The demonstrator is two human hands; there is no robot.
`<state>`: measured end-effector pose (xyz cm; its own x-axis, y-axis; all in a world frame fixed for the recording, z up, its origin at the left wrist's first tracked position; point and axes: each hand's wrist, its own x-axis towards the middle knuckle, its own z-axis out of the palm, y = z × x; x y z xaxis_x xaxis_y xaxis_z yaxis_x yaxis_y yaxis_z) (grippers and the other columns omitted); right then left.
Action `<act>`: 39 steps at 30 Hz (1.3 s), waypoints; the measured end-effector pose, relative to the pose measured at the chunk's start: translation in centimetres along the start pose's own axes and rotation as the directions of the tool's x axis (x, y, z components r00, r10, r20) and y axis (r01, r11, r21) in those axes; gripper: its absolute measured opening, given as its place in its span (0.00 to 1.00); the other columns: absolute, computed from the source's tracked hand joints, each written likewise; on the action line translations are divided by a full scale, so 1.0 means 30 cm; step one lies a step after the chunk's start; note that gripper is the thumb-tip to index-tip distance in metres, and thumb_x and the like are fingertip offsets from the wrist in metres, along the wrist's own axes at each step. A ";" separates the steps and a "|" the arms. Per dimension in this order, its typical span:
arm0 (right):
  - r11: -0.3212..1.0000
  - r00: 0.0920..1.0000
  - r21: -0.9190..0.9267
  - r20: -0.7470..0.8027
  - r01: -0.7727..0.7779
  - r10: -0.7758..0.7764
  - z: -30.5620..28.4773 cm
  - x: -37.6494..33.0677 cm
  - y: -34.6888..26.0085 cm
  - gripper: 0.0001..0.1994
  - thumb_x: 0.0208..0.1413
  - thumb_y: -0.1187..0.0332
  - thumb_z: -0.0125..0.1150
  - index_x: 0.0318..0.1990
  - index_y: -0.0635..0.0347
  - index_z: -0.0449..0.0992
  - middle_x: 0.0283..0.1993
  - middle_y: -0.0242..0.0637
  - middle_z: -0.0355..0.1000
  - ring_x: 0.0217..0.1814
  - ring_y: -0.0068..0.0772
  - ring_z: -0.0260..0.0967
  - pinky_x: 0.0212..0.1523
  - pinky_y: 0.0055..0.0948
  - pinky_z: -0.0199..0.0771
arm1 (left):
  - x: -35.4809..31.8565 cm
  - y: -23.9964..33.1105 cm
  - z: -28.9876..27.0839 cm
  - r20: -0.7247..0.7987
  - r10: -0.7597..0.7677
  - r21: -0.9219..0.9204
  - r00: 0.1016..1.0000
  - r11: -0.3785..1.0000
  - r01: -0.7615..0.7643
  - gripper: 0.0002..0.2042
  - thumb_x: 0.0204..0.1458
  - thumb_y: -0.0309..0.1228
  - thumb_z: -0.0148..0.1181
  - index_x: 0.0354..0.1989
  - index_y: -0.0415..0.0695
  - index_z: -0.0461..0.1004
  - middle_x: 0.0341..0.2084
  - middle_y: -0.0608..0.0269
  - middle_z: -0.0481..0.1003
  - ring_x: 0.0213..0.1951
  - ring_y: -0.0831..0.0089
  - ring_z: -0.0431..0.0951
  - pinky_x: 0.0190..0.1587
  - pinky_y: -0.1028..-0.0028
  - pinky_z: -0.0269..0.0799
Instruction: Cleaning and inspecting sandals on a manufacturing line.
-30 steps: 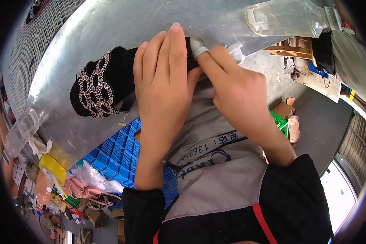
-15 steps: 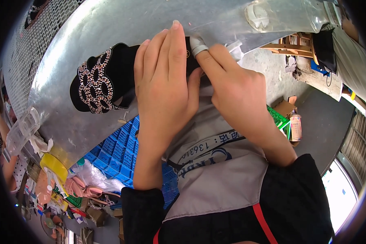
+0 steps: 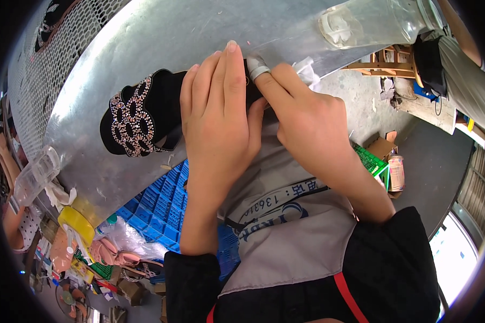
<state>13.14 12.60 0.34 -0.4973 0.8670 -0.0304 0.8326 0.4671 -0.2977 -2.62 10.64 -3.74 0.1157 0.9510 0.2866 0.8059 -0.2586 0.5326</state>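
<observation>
A black sandal (image 3: 170, 91) lies on the metal table, its scalloped front strap (image 3: 132, 118) set with sparkling stones. Across the sandal's middle rests my left hand (image 3: 215, 113), open, its fingers straight and side by side, the thumb near the heel end's close edge. My right hand (image 3: 312, 118) is closed on a white cloth (image 3: 258, 65), which is stretched over the index fingertip and touches the sandal's heel end. A loose crumpled part of that cloth sticks out beyond the knuckles. The sandal's middle is hidden beneath my left hand.
A metal table (image 3: 161, 32) curves away ahead. On it a clear plastic jar (image 3: 382, 24) lies far right, another clear container (image 3: 37, 175) at left. Blue crates (image 3: 159, 202) stand below the edge, a green crate (image 3: 372, 161) at right. Other people are at both sides.
The view has shifted slightly, so the sandal and table sit a little lower and further right. Both hands keep nearly the same pose, the cloth-covered finger still at the heel end.
</observation>
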 end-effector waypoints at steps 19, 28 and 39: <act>0.999 0.991 -0.034 -0.129 0.030 -0.034 0.040 -0.054 -0.024 0.05 0.56 0.69 0.57 0.39 0.55 0.74 0.36 0.35 0.67 0.22 0.35 0.76 0.18 0.34 0.72 | -0.009 0.002 -0.015 -0.047 -0.012 -0.046 0.999 0.999 0.010 0.34 0.52 0.30 0.62 0.68 0.29 0.61 0.61 0.39 0.69 0.62 0.43 0.67 0.69 0.49 0.57; 0.997 0.981 -0.073 -0.193 0.008 -0.022 0.104 -0.056 -0.032 0.10 0.57 0.68 0.57 0.45 0.59 0.74 0.36 0.36 0.67 0.23 0.37 0.75 0.20 0.39 0.72 | -0.041 -0.017 0.034 -0.080 0.053 -0.010 0.995 0.998 -0.054 0.33 0.54 0.32 0.60 0.68 0.28 0.60 0.61 0.40 0.69 0.62 0.44 0.67 0.70 0.48 0.55; 1.000 0.983 0.024 -0.184 0.016 -0.012 0.113 -0.040 -0.010 0.11 0.58 0.68 0.56 0.47 0.59 0.73 0.38 0.37 0.66 0.24 0.40 0.75 0.19 0.39 0.73 | -0.027 -0.022 0.034 -0.035 0.038 0.025 0.999 0.999 -0.037 0.32 0.59 0.37 0.57 0.68 0.29 0.60 0.62 0.42 0.69 0.63 0.43 0.67 0.70 0.47 0.55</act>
<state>12.66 10.85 -2.79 -0.4535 0.8787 0.1491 0.8183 0.4768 -0.3210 -2.66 10.22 -5.13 0.1261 0.9339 0.3346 0.8151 -0.2898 0.5017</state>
